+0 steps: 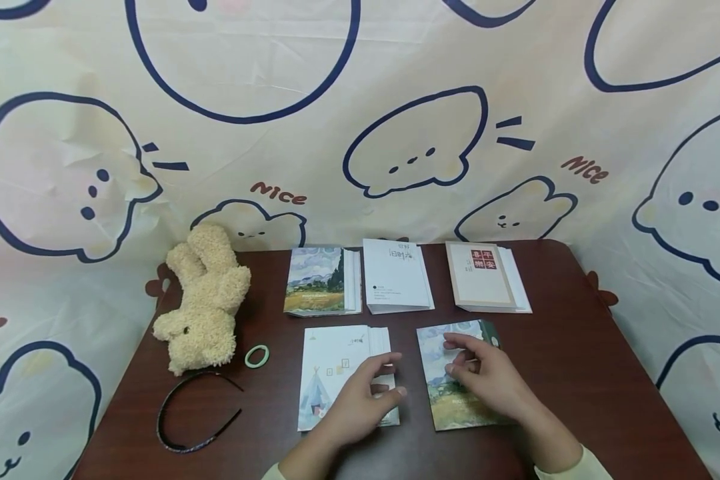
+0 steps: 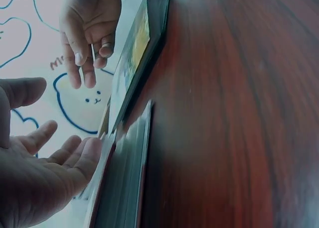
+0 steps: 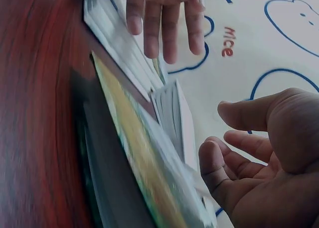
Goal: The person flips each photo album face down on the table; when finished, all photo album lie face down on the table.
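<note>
White tent-print booklet (image 1: 318, 360) on the bench (image 1: 600, 347), with long axis nearly straight front to back. Over its near right part, left hand (image 1: 366, 403) with fingers loosely bent and thumb apart, holding nothing (no telling if touching). Just beside, to the right, landscape-painted booklet (image 1: 447, 403), also longer front to back, with far end tipped slightly left. Over it, right hand (image 1: 486, 373), clearly the nearer, angled in from the near right, thumb and forefinger apart, grasping nothing.
</note>
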### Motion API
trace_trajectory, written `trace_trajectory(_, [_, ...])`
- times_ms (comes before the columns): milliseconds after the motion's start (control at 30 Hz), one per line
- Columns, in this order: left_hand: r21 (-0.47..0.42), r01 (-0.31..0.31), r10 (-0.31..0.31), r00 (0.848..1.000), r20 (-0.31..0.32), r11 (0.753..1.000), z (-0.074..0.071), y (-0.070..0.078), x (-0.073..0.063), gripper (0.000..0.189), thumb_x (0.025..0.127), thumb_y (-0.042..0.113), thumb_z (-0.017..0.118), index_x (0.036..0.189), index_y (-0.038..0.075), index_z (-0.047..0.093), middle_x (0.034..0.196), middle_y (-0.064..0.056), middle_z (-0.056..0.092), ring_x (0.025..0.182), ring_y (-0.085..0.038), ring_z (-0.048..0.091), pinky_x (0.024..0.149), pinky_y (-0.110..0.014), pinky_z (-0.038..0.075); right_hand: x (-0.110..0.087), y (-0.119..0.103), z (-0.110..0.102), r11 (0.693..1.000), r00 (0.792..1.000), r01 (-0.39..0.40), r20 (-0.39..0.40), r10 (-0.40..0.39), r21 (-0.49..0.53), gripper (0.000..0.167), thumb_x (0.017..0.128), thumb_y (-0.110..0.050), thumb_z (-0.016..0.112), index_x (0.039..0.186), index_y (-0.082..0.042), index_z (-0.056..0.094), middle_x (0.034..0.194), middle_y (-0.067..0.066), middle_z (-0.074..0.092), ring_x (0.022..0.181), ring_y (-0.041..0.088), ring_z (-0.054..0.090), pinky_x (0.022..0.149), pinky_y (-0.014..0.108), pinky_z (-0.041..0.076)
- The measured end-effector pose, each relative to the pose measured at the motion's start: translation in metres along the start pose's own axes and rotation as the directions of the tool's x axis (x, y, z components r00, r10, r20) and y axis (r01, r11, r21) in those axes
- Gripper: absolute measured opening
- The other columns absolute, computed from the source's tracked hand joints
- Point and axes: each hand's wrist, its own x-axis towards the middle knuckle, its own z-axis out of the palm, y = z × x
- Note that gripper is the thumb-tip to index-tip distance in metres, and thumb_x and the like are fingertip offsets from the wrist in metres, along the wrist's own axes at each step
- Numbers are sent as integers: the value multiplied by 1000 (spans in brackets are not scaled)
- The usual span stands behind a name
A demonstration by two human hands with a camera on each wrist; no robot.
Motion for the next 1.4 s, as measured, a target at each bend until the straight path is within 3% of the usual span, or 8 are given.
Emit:
trace_trajectory(33, [4, 5, -5, 1000, -9, 1000, -3, 0, -1, 54, 100, 23, 69, 150, 12, 52, 149, -15, 51, 134, -37, 53, 102, -49, 51, 2, -2, 3, 1000, 1000, 7, 10, -7, 11, 52, 95, -12, 77, 144, -7, 60, 126, 10, 69, 85, 12, 67, 70, 26, 55])
trace_trajectory(267, [-113, 168, -177, 981, -77, 979, -17, 4, -12, 55, 99, 23, 72, 150, 19, 53, 147, -21, 49, 125, -47, 52, 59, -48, 61, 11, -20, 24, 994, 996, 69, 52, -74, 85, 52, 94, -11, 77, 143, -4, 60, 127, 15, 67, 94, 16, 67, 76, 27, 57])
trace_trajectory(367, [-114, 165, -177, 978, -107, 980, -23, 4, -15, 56, 97, 21, 74, 149, 17, 54, 146, -22, 48, 125, -46, 51, 64, -48, 62, 11, -26, 34, 990, 995, 70, 60, -78, 121, 53, 93, -10, 77, 142, -4, 60, 128, 15, 67, 98, 20, 67, 78, 27, 58])
trace_trajectory(567, [86, 59, -40, 978, -207, 995, -38, -2, -19, 53, 95, 20, 76, 145, 11, 58, 143, -16, 56, 127, -38, 57, 100, -53, 52, 16, -32, 58, 983, 994, 60, 84, -75, 173, 53, 92, -8, 77, 141, -2, 60, 129, 15, 67, 110, 26, 65, 87, 30, 57])
trace_trajectory(700, [97, 54, -27, 965, -260, 994, -48, -5, -23, 53, 93, 16, 78, 143, 10, 60, 142, -14, 57, 128, -37, 56, 101, -54, 51, 20, -35, 72, 986, 990, 67, 112, -84, 150, 54, 93, -10, 76, 144, -5, 58, 132, 14, 66, 114, 29, 65, 90, 31, 57])
trace_trajectory(933, [153, 86, -33, 946, -322, 984, -63, -8, -32, 51, 94, 15, 77, 142, 11, 60, 143, -13, 57, 132, -37, 54, 104, -54, 50, 23, -44, 89, 990, 983, 105, 139, -117, 90, 56, 93, -18, 78, 144, -8, 58, 134, 12, 62, 98, 20, 69, 86, 35, 57])
trace_trajectory(1167, [185, 160, -83, 926, -369, 969, -76, -6, -41, 52, 96, 15, 76, 145, 14, 59, 145, -10, 54, 140, -40, 48, 112, -59, 40, 25, -50, 106, 987, 977, 158, 145, -158, 6, 59, 92, -23, 79, 146, -11, 58, 134, 9, 62, 94, 20, 67, 82, 34, 56])
trace_trajectory(1400, [188, 193, -104, 909, -403, 963, -86, -14, -45, 59, 96, 14, 75, 150, 12, 52, 152, -17, 46, 141, -42, 46, 111, -61, 40, 28, -57, 118, 983, 971, 180, 166, -171, -41, 61, 90, -27, 81, 145, -13, 58, 133, 6, 63, 92, 16, 65, 80, 31, 53])
